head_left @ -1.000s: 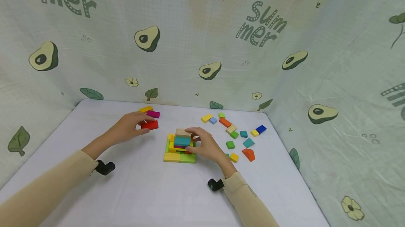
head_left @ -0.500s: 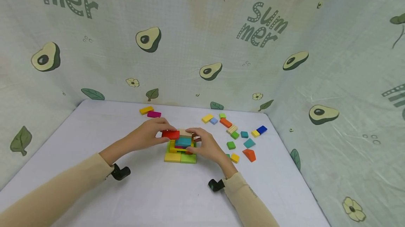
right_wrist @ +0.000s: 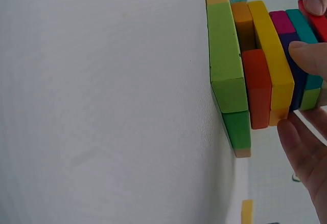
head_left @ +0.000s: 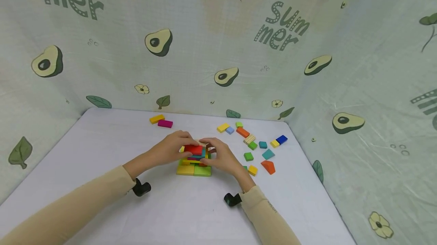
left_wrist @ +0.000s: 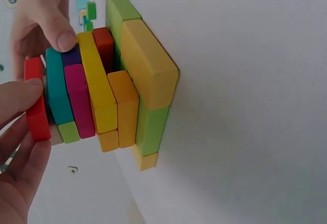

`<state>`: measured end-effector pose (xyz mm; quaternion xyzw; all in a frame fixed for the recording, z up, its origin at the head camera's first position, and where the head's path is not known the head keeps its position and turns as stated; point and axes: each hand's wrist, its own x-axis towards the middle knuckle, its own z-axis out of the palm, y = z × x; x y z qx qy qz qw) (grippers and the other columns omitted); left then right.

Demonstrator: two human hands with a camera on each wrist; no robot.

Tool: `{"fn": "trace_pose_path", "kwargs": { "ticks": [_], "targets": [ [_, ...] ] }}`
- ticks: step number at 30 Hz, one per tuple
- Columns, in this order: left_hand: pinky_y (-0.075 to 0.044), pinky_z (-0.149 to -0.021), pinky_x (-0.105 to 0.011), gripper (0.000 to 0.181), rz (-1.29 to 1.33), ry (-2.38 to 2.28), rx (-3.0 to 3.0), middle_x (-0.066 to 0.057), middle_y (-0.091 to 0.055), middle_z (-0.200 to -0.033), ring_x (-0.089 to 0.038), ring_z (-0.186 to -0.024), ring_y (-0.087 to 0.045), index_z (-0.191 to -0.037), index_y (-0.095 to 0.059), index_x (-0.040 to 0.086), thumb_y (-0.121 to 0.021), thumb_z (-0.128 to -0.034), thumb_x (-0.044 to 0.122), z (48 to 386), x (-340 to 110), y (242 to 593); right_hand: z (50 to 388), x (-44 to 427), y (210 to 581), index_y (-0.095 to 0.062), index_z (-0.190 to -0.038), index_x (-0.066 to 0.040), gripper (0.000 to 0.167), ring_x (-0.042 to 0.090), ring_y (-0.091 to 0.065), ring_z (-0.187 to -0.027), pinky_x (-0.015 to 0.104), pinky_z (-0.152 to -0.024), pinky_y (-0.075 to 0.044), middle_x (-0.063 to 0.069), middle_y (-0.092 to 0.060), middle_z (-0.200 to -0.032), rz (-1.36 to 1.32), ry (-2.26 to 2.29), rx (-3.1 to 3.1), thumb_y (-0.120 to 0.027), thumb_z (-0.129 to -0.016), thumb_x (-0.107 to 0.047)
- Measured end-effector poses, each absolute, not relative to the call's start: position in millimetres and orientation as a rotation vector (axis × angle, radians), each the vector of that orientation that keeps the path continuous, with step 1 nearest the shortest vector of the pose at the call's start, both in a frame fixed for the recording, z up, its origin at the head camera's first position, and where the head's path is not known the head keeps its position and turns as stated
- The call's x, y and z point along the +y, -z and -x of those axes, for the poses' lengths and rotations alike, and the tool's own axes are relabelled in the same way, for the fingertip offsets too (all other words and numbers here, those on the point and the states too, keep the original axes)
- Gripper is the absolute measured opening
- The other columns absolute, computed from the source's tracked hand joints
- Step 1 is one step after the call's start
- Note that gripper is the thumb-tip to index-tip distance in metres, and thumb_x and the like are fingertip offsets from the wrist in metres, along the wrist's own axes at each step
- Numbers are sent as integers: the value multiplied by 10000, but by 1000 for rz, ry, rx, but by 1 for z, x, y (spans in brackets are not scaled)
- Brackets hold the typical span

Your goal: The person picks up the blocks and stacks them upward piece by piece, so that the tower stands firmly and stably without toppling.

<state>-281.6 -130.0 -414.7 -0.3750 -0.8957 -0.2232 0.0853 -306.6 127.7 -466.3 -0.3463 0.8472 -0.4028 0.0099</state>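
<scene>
The left hand (head_left: 170, 148) pinches a red rectangular block with a painted, wooden look (left_wrist: 38, 116) between its thumb and its fingers. The right end of this block reaches past the thumb, towards the right hand (head_left: 221, 156). The block is at the top of a multicoloured stack of rectangular blocks (left_wrist: 103, 98), above a teal flat block (left_wrist: 60, 88); whether it bears on the stack, I cannot tell. The right hand grips the upper stack from its right side, with its thumb against a dark blue block (right_wrist: 298, 87).
</scene>
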Motion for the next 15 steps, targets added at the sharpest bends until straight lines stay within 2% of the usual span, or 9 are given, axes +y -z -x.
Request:
{"fn": "trace_pose_path", "kwargs": {
  "ticks": [15],
  "targets": [
    [-575,-861,-301,374,1096,623,-2626,42,-686,-1067,-157,-1020,-583,-1229,-805,177,-906,-869,188,285,-125,425,305,128,464,-556,-1497,-175,630,212,-639,-1196,376,-1007,-595,8,-611,-1433,1082,1263,2645,-844,-937,-174]
  ]
}}
